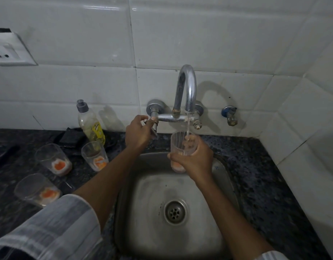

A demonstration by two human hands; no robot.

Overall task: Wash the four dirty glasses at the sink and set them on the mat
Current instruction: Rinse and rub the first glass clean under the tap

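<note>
My right hand (196, 158) grips a clear glass (178, 145) with orange residue at its bottom, held upright over the steel sink (143, 231). A thin stream of water runs from the curved tap spout (188, 87) into it. My left hand (138, 132) is closed around the tap's left handle (154, 128). Three more dirty glasses with orange dregs stand on the dark counter at the left: one near the sink (95, 155), one further left (53, 159), and one closest to me (37, 190).
A dish-soap bottle (89, 122) stands behind the glasses, with a dark sponge or cloth (71, 137) beside it. A small valve (230, 115) juts from the tiled wall at right, and a socket plate (10, 49) sits at upper left. Speckled counter (265, 175) surrounds the sink.
</note>
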